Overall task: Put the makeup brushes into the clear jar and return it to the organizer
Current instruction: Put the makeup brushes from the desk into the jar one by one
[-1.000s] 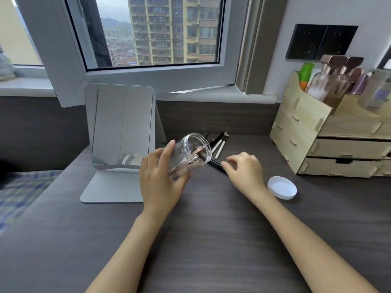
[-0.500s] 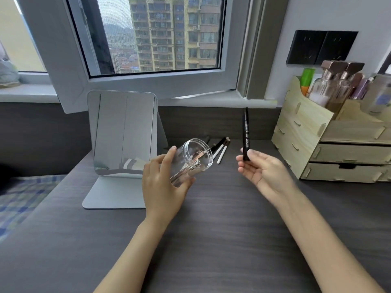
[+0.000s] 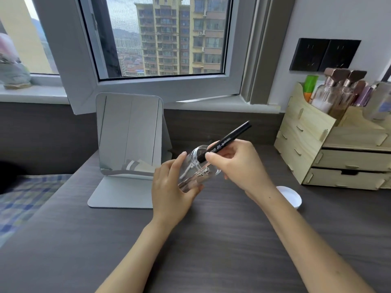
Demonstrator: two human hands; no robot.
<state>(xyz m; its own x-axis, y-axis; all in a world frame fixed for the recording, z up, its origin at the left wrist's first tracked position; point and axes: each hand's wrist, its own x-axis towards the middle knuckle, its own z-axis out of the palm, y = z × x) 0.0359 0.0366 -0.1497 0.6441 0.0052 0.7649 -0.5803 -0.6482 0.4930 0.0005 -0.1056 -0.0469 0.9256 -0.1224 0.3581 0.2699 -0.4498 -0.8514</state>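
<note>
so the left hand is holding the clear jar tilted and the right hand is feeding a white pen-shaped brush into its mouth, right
Not quite: the colour is wrong. The head view shows the right hand feeding a black pen-shaped brush, not a white one, into the mouth of the clear plastic jar. The rest holds: the left hand holds the jar tilted.

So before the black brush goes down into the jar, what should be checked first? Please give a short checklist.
1. Left hand holds clear jar firmly: ok.
2. Jar mouth tilted toward right hand: ok.
3. Black brush tip at the jar mouth: ok.
4. Room left inside the jar: cannot tell; something pale already lies in it.
5. White lid off, lying on the desk: ok.
6. Free slot in wooden organizer: cannot tell.
</note>
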